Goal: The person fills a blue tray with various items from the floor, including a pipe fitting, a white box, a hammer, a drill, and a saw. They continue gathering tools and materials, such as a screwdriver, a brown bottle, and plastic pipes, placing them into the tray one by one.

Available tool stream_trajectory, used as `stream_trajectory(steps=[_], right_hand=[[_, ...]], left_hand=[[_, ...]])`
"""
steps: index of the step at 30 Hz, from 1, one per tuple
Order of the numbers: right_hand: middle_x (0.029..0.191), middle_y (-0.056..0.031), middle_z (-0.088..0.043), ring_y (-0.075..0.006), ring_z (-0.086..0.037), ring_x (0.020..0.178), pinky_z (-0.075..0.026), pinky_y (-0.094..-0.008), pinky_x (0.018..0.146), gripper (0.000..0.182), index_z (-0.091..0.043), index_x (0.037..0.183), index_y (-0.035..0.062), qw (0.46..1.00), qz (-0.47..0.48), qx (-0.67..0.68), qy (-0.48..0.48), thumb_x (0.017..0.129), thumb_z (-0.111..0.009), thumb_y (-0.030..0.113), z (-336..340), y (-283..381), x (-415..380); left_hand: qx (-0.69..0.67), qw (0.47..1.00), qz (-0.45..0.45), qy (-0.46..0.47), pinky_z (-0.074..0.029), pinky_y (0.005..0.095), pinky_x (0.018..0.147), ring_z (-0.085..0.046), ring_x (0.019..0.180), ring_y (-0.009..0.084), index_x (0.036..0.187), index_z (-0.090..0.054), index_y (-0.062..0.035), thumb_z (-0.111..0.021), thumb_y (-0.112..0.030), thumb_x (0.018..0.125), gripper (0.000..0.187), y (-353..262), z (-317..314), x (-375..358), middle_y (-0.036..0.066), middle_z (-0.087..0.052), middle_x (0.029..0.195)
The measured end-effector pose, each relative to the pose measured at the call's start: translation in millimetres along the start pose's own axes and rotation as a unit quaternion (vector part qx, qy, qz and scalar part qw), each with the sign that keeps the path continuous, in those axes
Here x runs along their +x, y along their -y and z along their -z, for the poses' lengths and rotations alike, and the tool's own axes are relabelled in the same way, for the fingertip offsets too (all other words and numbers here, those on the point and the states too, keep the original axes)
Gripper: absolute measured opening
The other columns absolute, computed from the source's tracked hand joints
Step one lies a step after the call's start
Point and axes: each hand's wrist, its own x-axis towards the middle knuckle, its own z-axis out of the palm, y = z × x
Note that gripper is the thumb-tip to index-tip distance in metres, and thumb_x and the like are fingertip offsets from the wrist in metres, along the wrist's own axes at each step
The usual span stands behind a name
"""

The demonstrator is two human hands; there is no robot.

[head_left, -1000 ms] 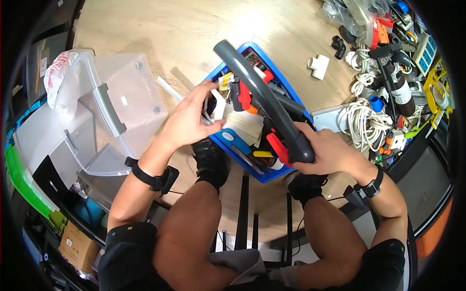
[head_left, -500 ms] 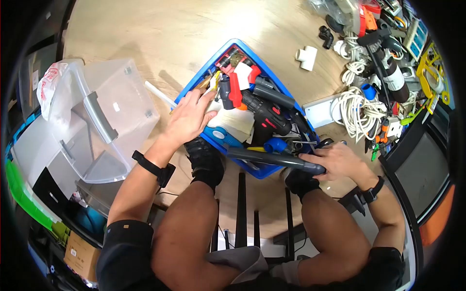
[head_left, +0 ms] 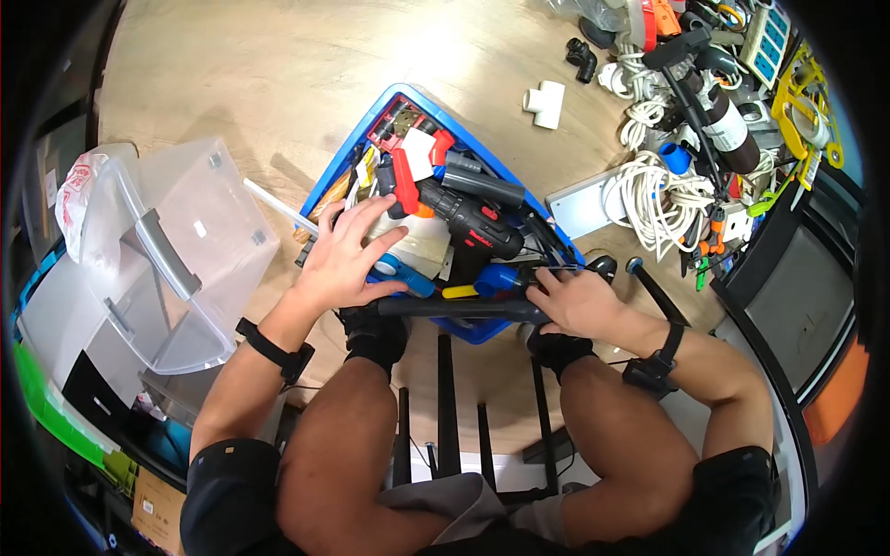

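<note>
A blue bin (head_left: pixel 336 179) packed with tools sits on the floor between my feet. My left hand (head_left: pixel 345 258) is open, fingers spread over the bin's left side, near a light-blue tool (head_left: pixel 408 275) and a pale block (head_left: pixel 422 246). A long dark grey tube (head_left: pixel 445 309) lies across the bin's near end, its left end close to my left thumb. Around the tube's right end my right hand (head_left: pixel 582 304) is closed, hiding that end. Also in the bin are a black drill (head_left: pixel 473 222), a red-handled tool (head_left: pixel 404 181) and a blue pipe fitting (head_left: pixel 494 278).
Left of the bin lies a clear plastic box (head_left: pixel 222 213) on its side, beside a white bag (head_left: pixel 82 199). To the right are coiled white cable (head_left: pixel 654 208), a white tee fitting (head_left: pixel 547 104), a black elbow (head_left: pixel 581 60) and a brown bottle (head_left: pixel 731 130).
The dark grey tube has shifted left along the bin's near end, and my right hand has moved left with it. My left hand has spread its fingers. The whole view has shifted slightly.
</note>
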Motion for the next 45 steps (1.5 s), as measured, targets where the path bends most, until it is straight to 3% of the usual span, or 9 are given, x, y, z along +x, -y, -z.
stream_trajectory(steps=[7,10,15,18,26,34,36,43,45], right_hand=[[0.112,-0.015,-0.068,-0.0328,-0.075,0.087,-0.059,-0.0438,0.066,0.066,-0.061,0.123,0.009,0.991,-0.041,0.029,0.121,0.082,-0.08,0.057,29,-6,7],[0.1,-0.0155,-0.067,-0.0408,-0.07,0.086,-0.057,-0.051,0.067,0.043,-0.06,0.111,0.0088,0.971,-0.127,0.162,-0.124,0.095,-0.07,0.048,68,-28,27],[0.132,-0.0133,-0.056,-0.0333,-0.059,0.12,-0.057,-0.0426,0.088,0.057,-0.055,0.137,0.0175,0.911,-0.162,-0.193,-0.326,0.086,-0.078,0.028,74,-137,87],[0.134,-0.0135,-0.055,-0.0339,-0.057,0.125,-0.056,-0.0427,0.092,0.057,-0.056,0.136,0.0203,0.9,-0.163,-0.289,-0.283,0.084,-0.078,0.027,62,-163,106],[0.129,-0.022,-0.057,-0.0417,-0.057,0.125,-0.055,-0.0486,0.097,0.052,-0.057,0.133,0.0188,0.933,-0.288,-0.047,-0.211,0.084,-0.075,0.02,90,-148,96],[0.111,-0.017,-0.068,-0.0361,-0.067,0.102,-0.054,-0.0463,0.089,0.058,-0.06,0.129,0.0097,0.887,-0.05,0.272,-0.371,0.081,-0.083,0.035,144,-21,154],[0.11,-0.015,-0.068,-0.0342,-0.065,0.101,-0.053,-0.0447,0.09,0.058,-0.062,0.128,0.0111,0.867,0.069,0.202,-0.451,0.08,-0.084,0.036,136,3,192],[0.111,-0.0122,-0.067,-0.031,-0.059,0.118,-0.043,-0.0455,0.094,0.047,-0.069,0.122,0.0194,0.936,-0.001,0.025,-0.352,0.085,-0.077,0.047,90,31,251],[0.115,-0.0146,-0.068,-0.0315,-0.059,0.123,-0.042,-0.0537,0.102,0.041,-0.071,0.115,0.0178,0.93,0.017,-0.04,-0.365,0.09,-0.072,0.05,73,27,248]], left_hand=[[0.025,0.999,0.049,0.004,-0.021,0.0661,0.118,-0.04,0.149,0.04,0.141,-0.057,-0.0175,-0.094,-0.045,0.066,0.087,6,-1,-8,0.021,-0.04,0.163],[0.029,0.997,0.066,-0.015,-0.025,0.0636,0.118,-0.041,0.148,0.0408,0.14,-0.057,-0.013,-0.093,-0.042,0.069,0.084,5,1,-9,0.022,-0.039,0.163],[0.035,0.975,0.168,-0.139,-0.039,0.0501,0.114,-0.051,0.138,0.0407,0.136,-0.058,-0.0026,-0.086,-0.033,0.083,0.067,18,-6,-12,0.022,-0.05,0.155],[0.04,0.974,0.181,-0.129,-0.041,0.0473,0.113,-0.056,0.134,0.0377,0.136,-0.059,-0.0027,-0.082,-0.028,0.087,0.06,26,-4,-11,0.019,-0.058,0.15],[-0.076,0.977,0.189,-0.068,-0.05,0.0459,0.105,-0.064,0.127,0.0367,0.139,-0.061,-0.0056,-0.072,-0.018,0.096,0.046,25,-6,-16,0.018,-0.067,0.138],[-0.122,0.974,0.189,-0.034,-0.054,0.0501,0.098,-0.066,0.117,0.0409,0.147,-0.053,-0.0089,-0.064,-0.019,0.101,0.048,15,-13,-23,0.022,-0.069,0.127],[-0.096,0.971,0.22,0.007,-0.054,0.0507,0.096,-0.066,0.116,0.0409,0.142,-0.054,-0.0055,-0.065,-0.02,0.101,0.045,15,-12,-23,0.023,-0.07,0.12],[0.046,0.991,0.113,0.063,-0.055,0.0468,0.095,-0.069,0.109,0.0384,0.127,-0.064,-0.0045,-0.072,-0.025,0.097,0.037,2,22,-32,0.023,-0.071,0.115],[0.057,0.953,0.289,0.078,-0.055,0.0443,0.095,-0.068,0.11,0.0367,0.125,-0.067,-0.0049,-0.076,-0.027,0.094,0.039,5,28,-48,0.023,-0.068,0.122]])
